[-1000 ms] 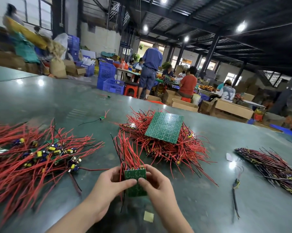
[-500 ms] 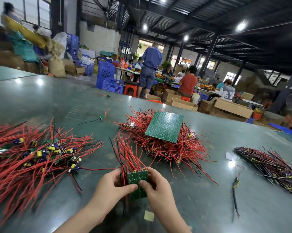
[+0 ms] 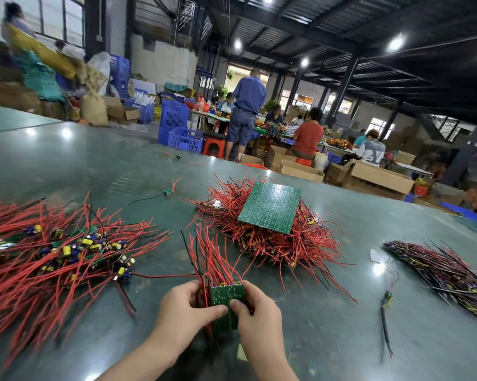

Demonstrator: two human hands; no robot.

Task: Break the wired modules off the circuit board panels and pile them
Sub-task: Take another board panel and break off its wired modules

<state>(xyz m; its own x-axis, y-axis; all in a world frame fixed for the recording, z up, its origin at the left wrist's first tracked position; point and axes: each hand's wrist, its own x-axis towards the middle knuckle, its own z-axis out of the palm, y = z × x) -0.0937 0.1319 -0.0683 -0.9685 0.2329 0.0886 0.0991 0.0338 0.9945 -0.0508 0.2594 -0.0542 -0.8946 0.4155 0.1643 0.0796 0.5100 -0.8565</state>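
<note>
A small green board strip [image 3: 227, 306] is held upright between both hands, near the table edge, well short of the big board panel [image 3: 270, 207]. Long axis runs toward and away from the body; red wires [image 3: 212, 259] sprout from its far end. Left hand [image 3: 186, 312] and right hand [image 3: 256, 314] are equally near, thumbs pinching the face side by side. A snap along the line between the thumbs is judged likely. The pile of loose modules [image 3: 67, 251] lies left of the strip.

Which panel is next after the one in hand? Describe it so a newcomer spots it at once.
Start at the green table and find the heap of red-wired panels at its middle, beyond both hands. The next panel lies on top, a flat green square with its bare underside up, far larger than the strip being held.
</note>
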